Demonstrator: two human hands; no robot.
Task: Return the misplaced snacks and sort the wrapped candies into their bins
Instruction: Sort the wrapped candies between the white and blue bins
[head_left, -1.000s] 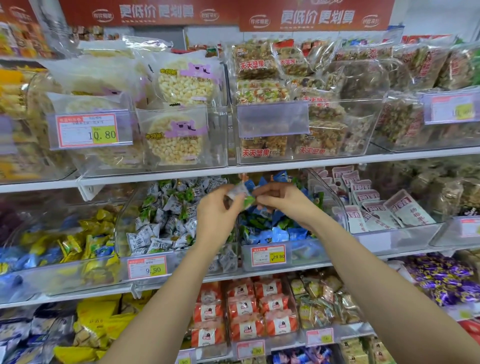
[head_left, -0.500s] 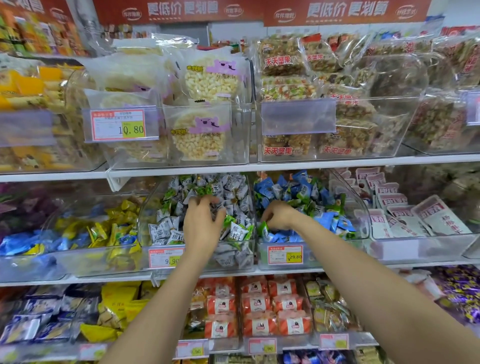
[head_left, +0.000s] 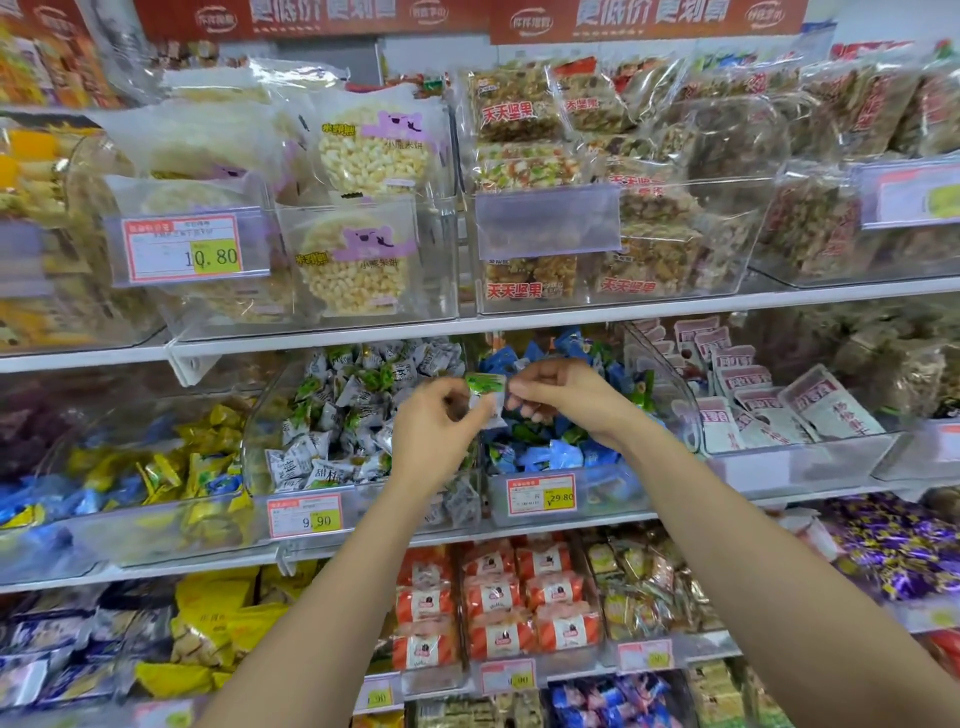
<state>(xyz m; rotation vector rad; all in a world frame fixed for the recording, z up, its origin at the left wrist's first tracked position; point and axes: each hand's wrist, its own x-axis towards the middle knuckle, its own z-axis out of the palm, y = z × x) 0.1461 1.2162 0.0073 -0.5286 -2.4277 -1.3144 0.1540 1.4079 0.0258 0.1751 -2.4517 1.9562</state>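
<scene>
Both hands meet in front of the middle shelf, between two clear bins. My left hand (head_left: 436, 423) and my right hand (head_left: 558, 397) pinch the same small green-and-white wrapped candy (head_left: 485, 387) from either side. Behind the left hand is the bin of white-and-green wrapped candies (head_left: 343, 415), with a 9.90 price tag. The bin of blue wrapped candies (head_left: 550, 452), with some green ones mixed in, lies behind the right hand and carries a 29.80 tag.
Yellow wrapped sweets (head_left: 171, 467) fill the bin to the left; white-and-maroon packets (head_left: 753, 400) stand to the right. Rice cakes (head_left: 358, 260) and nut bars (head_left: 530, 119) sit on the shelf above. Orange packets (head_left: 498, 597) are on the shelf below.
Half a second ago each hand reached down into its own bin. Both have since risen and come together, holding a green-and-white candy between them.
</scene>
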